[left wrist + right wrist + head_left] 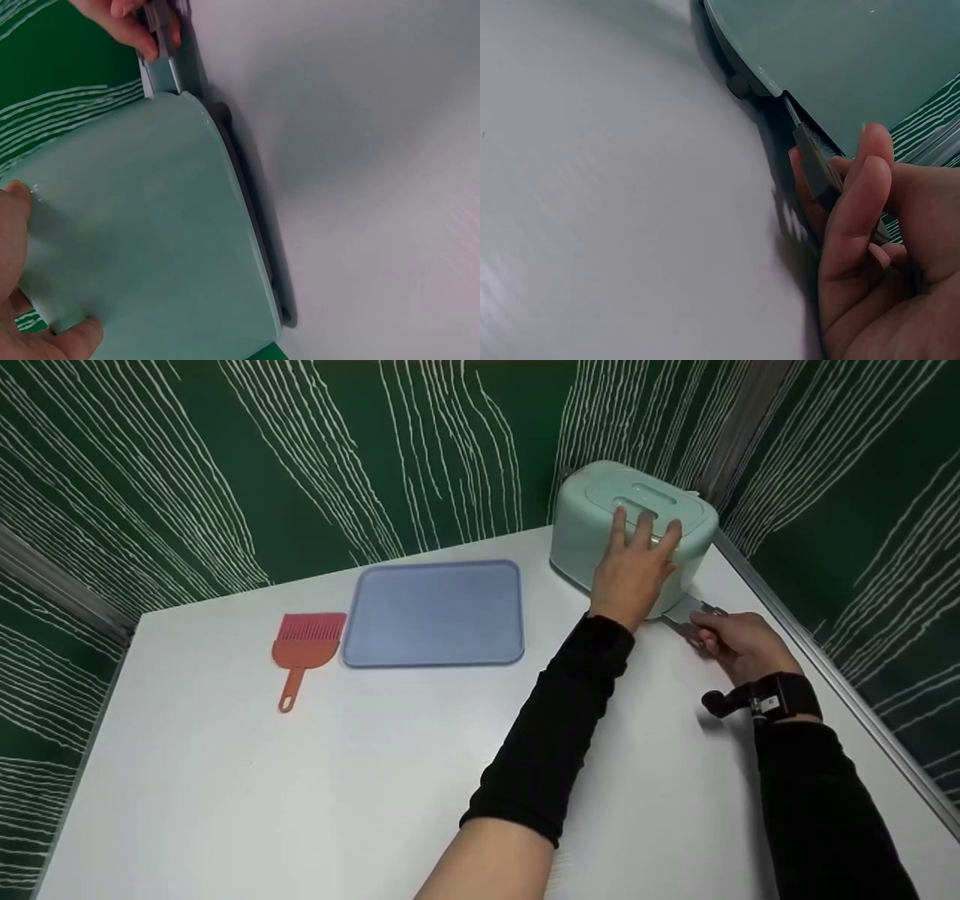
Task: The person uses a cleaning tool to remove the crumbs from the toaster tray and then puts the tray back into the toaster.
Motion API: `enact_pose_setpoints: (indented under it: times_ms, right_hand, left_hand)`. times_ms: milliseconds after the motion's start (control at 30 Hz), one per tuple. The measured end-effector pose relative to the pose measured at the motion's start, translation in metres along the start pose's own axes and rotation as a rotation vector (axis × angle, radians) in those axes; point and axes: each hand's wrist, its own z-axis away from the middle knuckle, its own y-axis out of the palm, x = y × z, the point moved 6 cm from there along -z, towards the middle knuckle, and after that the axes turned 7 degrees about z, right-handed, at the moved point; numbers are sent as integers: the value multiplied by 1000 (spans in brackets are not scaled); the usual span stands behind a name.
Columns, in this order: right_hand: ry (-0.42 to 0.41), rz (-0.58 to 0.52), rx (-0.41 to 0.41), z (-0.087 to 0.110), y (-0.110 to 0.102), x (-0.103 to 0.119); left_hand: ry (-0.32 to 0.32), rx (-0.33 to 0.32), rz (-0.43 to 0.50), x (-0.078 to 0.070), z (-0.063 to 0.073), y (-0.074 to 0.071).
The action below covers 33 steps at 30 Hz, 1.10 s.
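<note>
A mint-green toaster stands upright at the back right of the white table, its two slots facing up. My left hand rests on it, spread fingers reaching over its top edge toward the near slot. In the left wrist view, fingertips press against the toaster's smooth side. My right hand pinches the grey handle of a flat crumb tray at the toaster's near end. Part of the tray sticks out low, close over the table; its other part is hidden inside the toaster.
A blue rectangular tray lies flat left of the toaster. Beside it is an orange dustpan with a pink bristled brush. Green walls with white streaks border the table at back and right.
</note>
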Motion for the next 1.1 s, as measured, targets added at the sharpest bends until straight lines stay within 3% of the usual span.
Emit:
enact_pose_setpoints:
  times_ms: [233, 467, 833, 1100]
  right_hand:
    - [-6, 80, 12, 0, -7, -3]
    - [-7, 13, 30, 2, -13, -8]
    - [-38, 55, 35, 4, -24, -14]
    - [-46, 23, 42, 12, -33, -19]
  left_hand:
    - [-38, -16, 65, 2, 3, 0]
    - [-45, -15, 74, 2, 3, -1]
    - [-30, 3, 49, 1, 2, 0]
    - [-12, -3, 14, 0, 1, -2]
